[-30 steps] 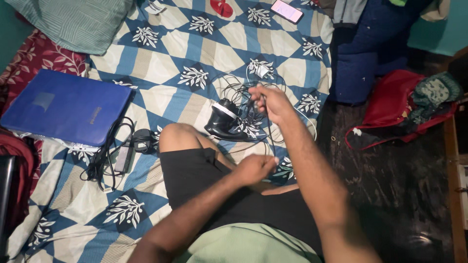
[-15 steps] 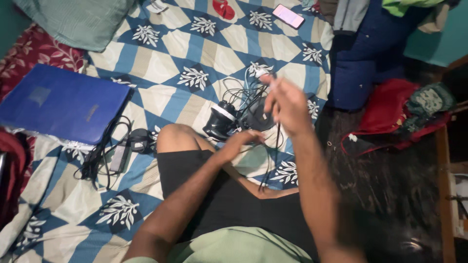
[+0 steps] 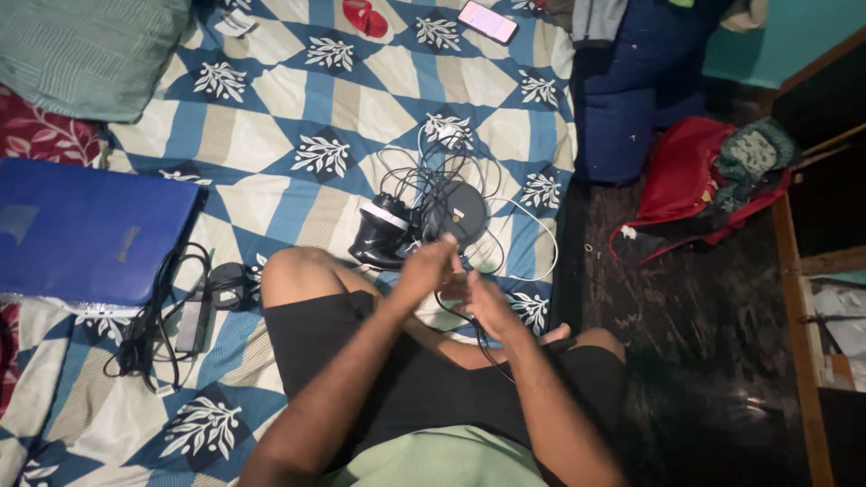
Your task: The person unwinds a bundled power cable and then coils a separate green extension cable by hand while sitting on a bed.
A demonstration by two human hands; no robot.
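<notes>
Both hands meet over the person's lap, just short of the cable tangle. Left hand [image 3: 426, 264] reaches across from the left, fingers curled; right hand [image 3: 487, 302] sits just below and to the right of it, palm partly up. They are close together, possibly touching; motion blur hides the contact. A thin black cable [image 3: 474, 332] runs out of the right hand down toward the thigh, so that hand appears closed on it. Whether the left hand pinches the same cable cannot be told.

Cable tangle [image 3: 442, 176] lies on the bed straight ahead of the hands, away from the body, mixed black and white loops. Within it: a round dark disc-shaped device [image 3: 456, 209] just beyond the left hand's fingertips, and a black gadget with a white band [image 3: 379, 233] just left of it, beside the raised knee [image 3: 289, 271]. The held cable's run is roughly front to back, from tangle to lap. Left hand is the nearer one to the disc.

Room: the bedspread [image 3: 271, 117], blue and cream check, is open ahead and to the left of the tangle. The bed edge runs near on the right, with dark floor [image 3: 704, 316] beyond; white loops lie close to that edge. Blue laptop [image 3: 86, 230] and a power adapter [image 3: 194, 316] with its own cord sit well apart on the left. A phone [image 3: 487, 22] lies at the far edge.
</notes>
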